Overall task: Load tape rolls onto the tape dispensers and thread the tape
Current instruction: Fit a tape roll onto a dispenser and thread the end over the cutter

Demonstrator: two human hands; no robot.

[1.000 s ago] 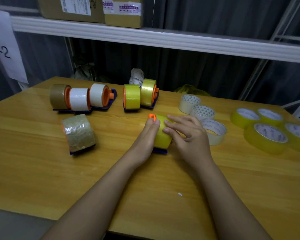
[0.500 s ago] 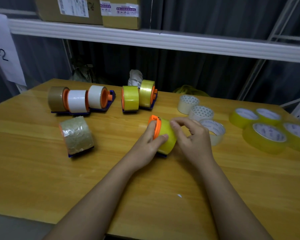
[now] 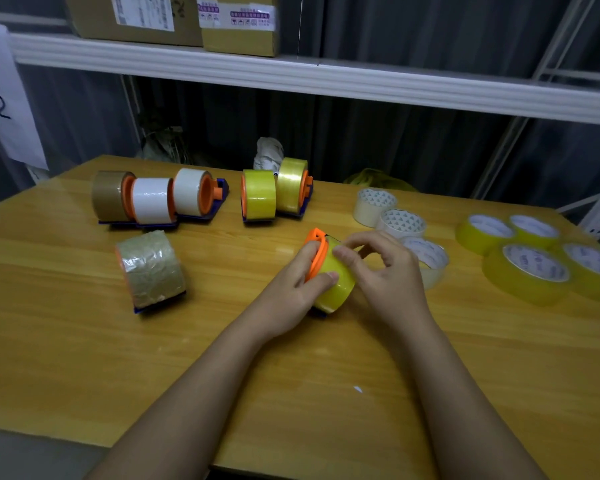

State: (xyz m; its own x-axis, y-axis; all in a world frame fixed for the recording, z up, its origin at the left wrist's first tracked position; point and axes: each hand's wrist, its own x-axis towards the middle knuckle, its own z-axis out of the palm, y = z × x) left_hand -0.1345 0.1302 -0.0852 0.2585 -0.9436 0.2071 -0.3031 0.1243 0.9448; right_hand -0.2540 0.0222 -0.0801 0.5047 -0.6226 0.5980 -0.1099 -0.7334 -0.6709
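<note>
Yellow tape roll (image 3: 336,282) on its dispenser (image 3: 315,252) is held at frame centre by both hands.

The roll is gripped by the curled left hand (image 3: 291,289), thumb on its face; its top edge is pinched by the right hand (image 3: 385,271). The roll's axis is tilted toward upper left, orange hub leftward, on the table (image 3: 84,341).

Probably a stockroom or packing area: labelled cardboard boxes (image 3: 187,19) on a metal shelf (image 3: 291,76) (dim background), tape rolls (image 3: 530,268) covering a wooden surface (image 3: 84,341).
</note>
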